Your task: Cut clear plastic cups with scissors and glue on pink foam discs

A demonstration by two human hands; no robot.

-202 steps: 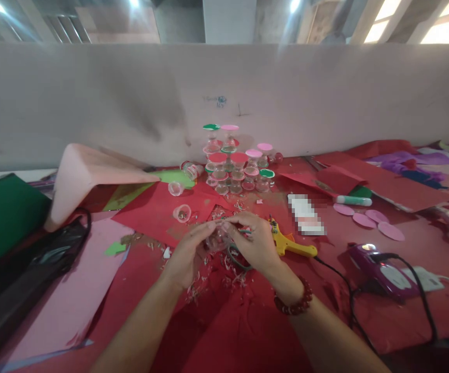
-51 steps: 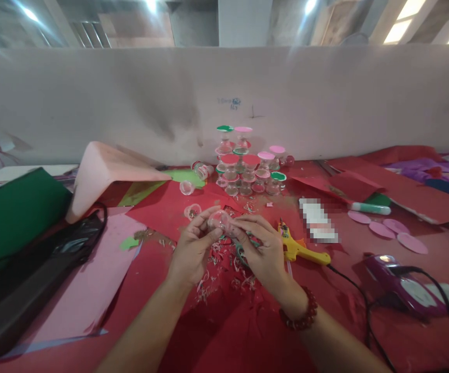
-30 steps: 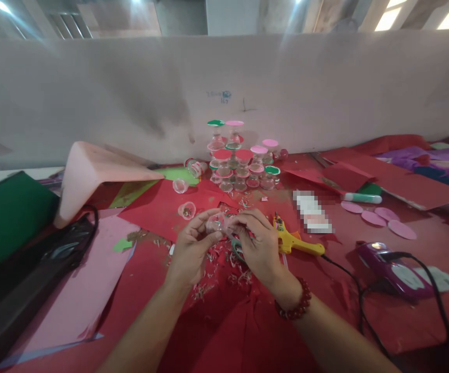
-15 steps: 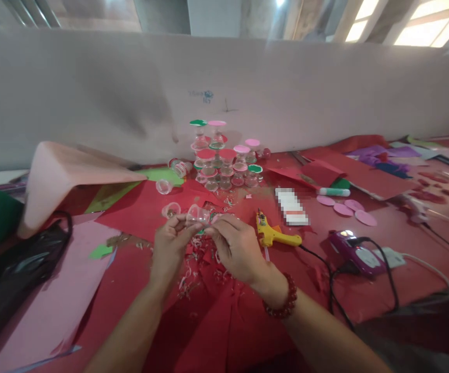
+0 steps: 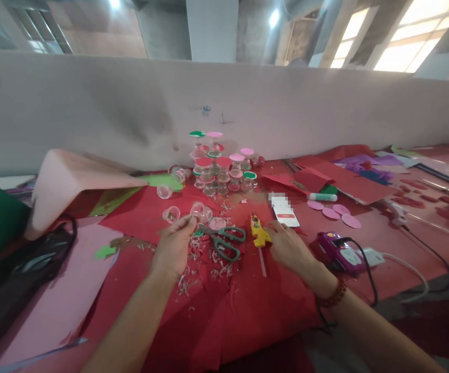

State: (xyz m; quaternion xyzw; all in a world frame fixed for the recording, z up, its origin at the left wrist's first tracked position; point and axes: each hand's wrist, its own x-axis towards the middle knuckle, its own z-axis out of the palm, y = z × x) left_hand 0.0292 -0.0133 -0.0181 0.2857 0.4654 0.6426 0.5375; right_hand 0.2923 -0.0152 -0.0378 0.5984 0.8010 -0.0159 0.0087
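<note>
My left hand (image 5: 172, 248) pinches a clear plastic cup piece (image 5: 198, 210) above the red table; it looks like two small cups joined base to base. My right hand (image 5: 290, 251) is closed around the handle of a yellow glue gun (image 5: 259, 232), with a glue stick (image 5: 262, 261) trailing from its back. Between my hands lie green-handled scissors (image 5: 228, 243) amid paper scraps. Beyond stands a stack of joined clear cups topped with coloured discs (image 5: 223, 162). Another loose cup (image 5: 171, 213) lies just past my left fingers.
A phone (image 5: 285, 210) and pink paper discs (image 5: 331, 213) lie at right, with a glue stick tube (image 5: 322, 197) behind. A purple power adapter (image 5: 339, 252) with cables sits nearby. Paper sheets (image 5: 65, 280) and a black bag (image 5: 22, 274) cover the left. A white panel (image 5: 111, 114) rises behind.
My right hand has left the cups and moved right onto the glue gun's handle. The scissors are now uncovered. My left hand keeps the cup piece, and the view has tilted up slightly.
</note>
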